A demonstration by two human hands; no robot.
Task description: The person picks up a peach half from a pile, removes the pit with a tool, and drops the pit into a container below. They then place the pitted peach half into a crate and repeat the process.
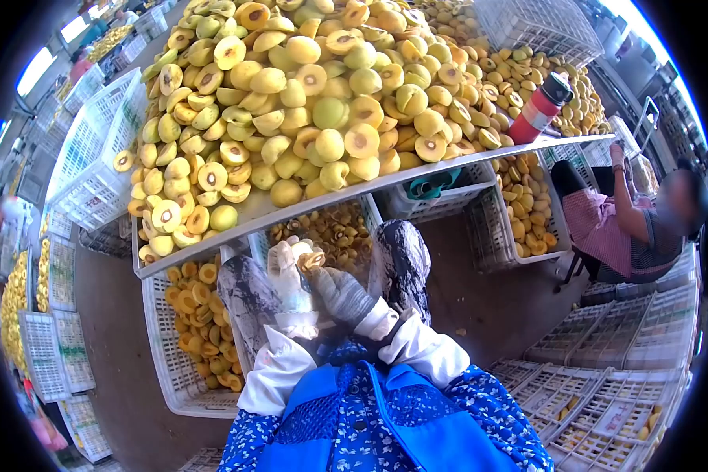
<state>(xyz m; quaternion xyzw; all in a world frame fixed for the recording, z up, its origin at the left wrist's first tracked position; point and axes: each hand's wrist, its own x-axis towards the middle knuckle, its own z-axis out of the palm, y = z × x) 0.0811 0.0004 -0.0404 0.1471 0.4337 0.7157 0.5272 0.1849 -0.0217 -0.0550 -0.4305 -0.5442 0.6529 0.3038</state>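
Note:
My left hand [288, 275], in a pale glove, is raised between my knees with its fingers curled around a yellow peach half [311, 259]. From the right, my right hand [341, 295], in a grey glove, meets it. Its fingers are closed at the fruit, and whatever they grip is hidden. Below both hands, a crate [367, 216] under the table edge contains brownish-yellow fruit scraps [334, 232]. In front of me a large heap of halved yellow peaches [307, 102], many with pits showing, covers the metal-edged table [271, 219].
A crate of peach halves [189, 397] stands left of my legs, another [558, 208] to the right. A red bottle [536, 110] stands on the table. A seated person [621, 212] is at the right. Stacked white crates [598, 401] lie behind right; one [86, 169] is at left.

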